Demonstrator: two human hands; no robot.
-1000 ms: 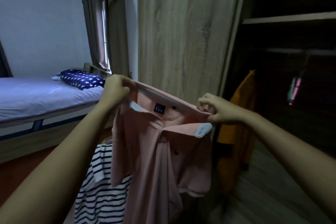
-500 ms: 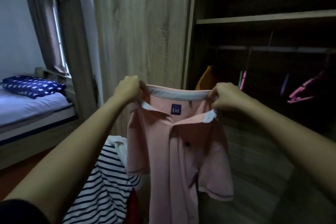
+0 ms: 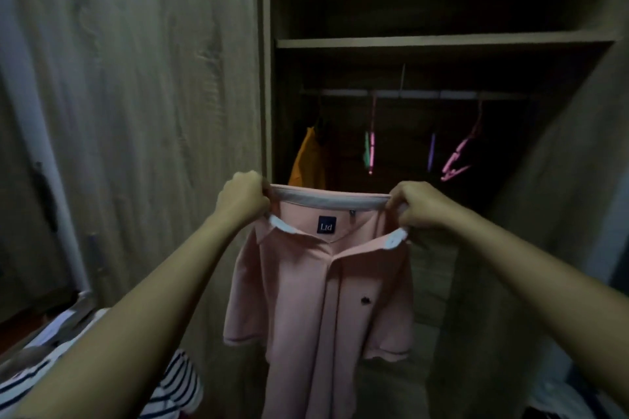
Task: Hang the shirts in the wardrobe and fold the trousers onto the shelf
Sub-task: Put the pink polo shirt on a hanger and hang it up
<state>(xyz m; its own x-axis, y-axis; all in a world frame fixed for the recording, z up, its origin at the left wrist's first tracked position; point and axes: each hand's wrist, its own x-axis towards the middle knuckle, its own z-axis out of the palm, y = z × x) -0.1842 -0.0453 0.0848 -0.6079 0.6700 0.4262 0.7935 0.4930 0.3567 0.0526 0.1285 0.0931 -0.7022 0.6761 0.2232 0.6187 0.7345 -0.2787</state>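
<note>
- The pink polo shirt is held up in mid-air, front toward the camera, directly before the open wardrobe compartment. A second ago it hung crooked in front of the closed door, with a bed in view at the left. The view has since swung right, and the shirt now hangs square and straight.
- The left hand and right hand each pinch a shoulder at an end of the collar with curled fingers, pulling the neckline taut between them.
- No hanger is in the shirt, so hanging probably starts with freeing one hand.
- The fabric looks like soft matte knit. It has a flat collar with white undersides, a dark square neck label, a buttoned placket and short hemmed sleeves that droop limply.
- Beyond it, a thin rail runs across the dark interior. It carries an orange garment at the far left and slim plastic hangers, including a pink hanger at the right.
- A flat wooden shelf sits above the rail.
- The wood-grain wardrobe door fills the left.
- A striped shirt lies near, at the lower left.
</note>
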